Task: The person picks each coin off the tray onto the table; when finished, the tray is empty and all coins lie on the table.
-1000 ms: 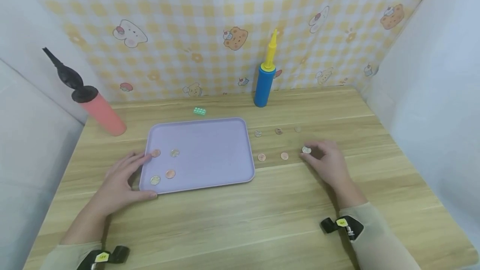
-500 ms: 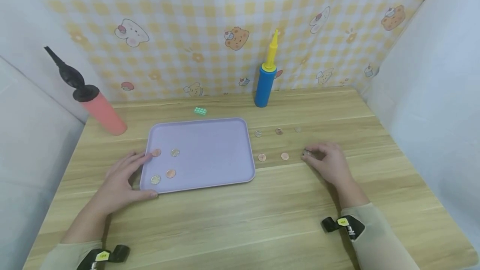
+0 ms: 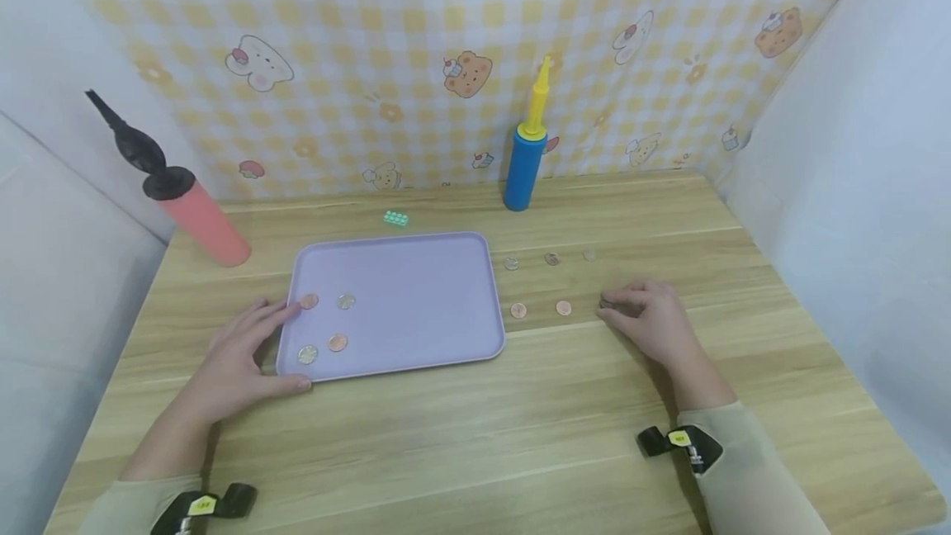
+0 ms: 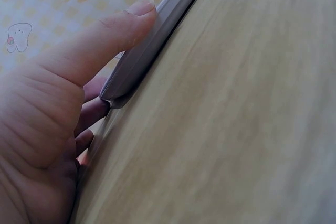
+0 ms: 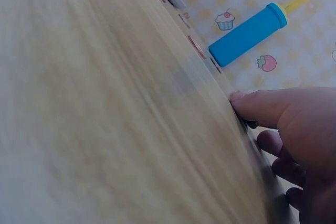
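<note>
In the head view my left hand (image 3: pixel 238 362) holds the near left corner of a purple tray (image 3: pixel 423 295), thumb along its front edge and fingers at its left edge. On the tray lie two copper coins (image 3: pixel 338 343) and two silvery coins (image 3: pixel 346 301). My right hand (image 3: pixel 654 320) pinches a dark-looking coin (image 3: pixel 605 302) between thumb and forefinger at the tabletop. Between tray and right hand several coins lie in two rows, among them a near copper coin (image 3: pixel 564 308) and a far silvery coin (image 3: pixel 511 263). Right wrist view: the thumb mostly hides the pinched coin.
A blue pump (image 3: pixel 522 172) with a yellow nozzle stands at the table's back. At the far left leans a pink pump (image 3: pixel 204 221) with a black top. Behind the tray sits a small green studded brick (image 3: pixel 396 219). A checked cloth (image 3: pixel 371 64) hangs behind the table (image 3: pixel 483 452).
The coin in my right fingers has turned from showing its bright face to a dark, partly hidden one. My left hand and the tray stay where they were.
</note>
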Action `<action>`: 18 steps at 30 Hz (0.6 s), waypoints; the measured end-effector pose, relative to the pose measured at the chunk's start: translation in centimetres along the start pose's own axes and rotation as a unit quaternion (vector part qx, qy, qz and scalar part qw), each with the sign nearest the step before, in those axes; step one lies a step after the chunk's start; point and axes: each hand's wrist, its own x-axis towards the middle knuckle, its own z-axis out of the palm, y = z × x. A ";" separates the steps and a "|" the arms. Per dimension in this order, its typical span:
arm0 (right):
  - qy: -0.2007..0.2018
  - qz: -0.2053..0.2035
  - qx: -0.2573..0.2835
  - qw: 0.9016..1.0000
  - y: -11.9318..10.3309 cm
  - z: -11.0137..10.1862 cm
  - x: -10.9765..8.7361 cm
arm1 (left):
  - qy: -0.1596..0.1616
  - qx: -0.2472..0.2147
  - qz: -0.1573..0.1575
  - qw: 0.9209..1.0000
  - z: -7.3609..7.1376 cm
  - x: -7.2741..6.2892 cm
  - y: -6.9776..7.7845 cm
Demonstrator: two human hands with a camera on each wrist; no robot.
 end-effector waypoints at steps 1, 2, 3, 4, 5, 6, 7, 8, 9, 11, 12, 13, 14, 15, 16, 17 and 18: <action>-0.002 0.002 0.001 1.000 0.0 -0.1 0.0 | 0.000 0.000 0.001 1.000 0.0 0.0 0.0; -0.005 0.004 0.001 1.000 -0.1 -0.1 -0.1 | 0.001 -0.001 0.003 1.000 0.0 0.0 0.0; -0.007 0.006 0.001 1.000 -0.1 -0.1 -0.1 | 0.001 -0.001 0.004 1.000 0.0 0.1 0.0; -0.009 0.008 0.001 1.000 -0.1 -0.1 -0.1 | 0.002 -0.002 0.006 1.000 0.0 0.0 0.0; -0.011 0.010 0.001 1.000 -0.1 -0.2 -0.1 | 0.003 -0.002 0.007 1.000 0.0 0.0 -0.1; -0.013 0.011 0.000 1.000 -0.2 -0.2 -0.2 | 0.003 -0.002 0.007 1.000 0.1 0.0 -0.1; -0.014 0.013 -0.001 1.000 -0.1 -0.2 -0.2 | 0.003 -0.001 0.007 1.000 0.1 0.0 -0.1; -0.014 0.013 -0.002 1.000 -0.1 -0.2 -0.2 | 0.003 -0.001 0.007 1.000 0.1 0.0 -0.1; -0.015 0.015 -0.002 1.000 -0.2 -0.2 -0.2 | 0.004 0.000 0.006 1.000 0.1 0.0 -0.1; -0.014 0.017 -0.003 1.000 -0.2 -0.1 -0.2 | 0.003 0.001 0.006 1.000 0.1 0.0 -0.2; -0.013 0.018 -0.002 1.000 -0.1 -0.1 -0.2 | 0.003 0.001 0.006 1.000 0.1 0.0 -0.2; -0.010 0.018 -0.003 1.000 -0.2 -0.1 -0.2 | 0.003 0.001 0.006 1.000 0.1 0.0 -0.2; -0.008 0.016 -0.003 1.000 -0.2 -0.1 -0.3 | 0.003 0.000 0.007 1.000 0.2 0.1 -0.2; -0.005 0.012 -0.005 1.000 -0.2 -0.1 -0.2 | 0.004 -0.001 0.007 1.000 0.2 0.1 -0.2; 0.000 0.007 -0.004 1.000 -0.2 0.0 -0.2 | 0.004 -0.002 0.008 1.000 0.2 0.1 -0.3; 0.005 0.003 -0.003 1.000 -0.2 0.0 -0.2 | 0.004 -0.002 0.009 1.000 0.2 0.1 -0.3; 0.011 -0.001 -0.001 1.000 -0.2 0.1 -0.1 | 0.004 -0.003 0.010 1.000 0.2 0.1 -0.3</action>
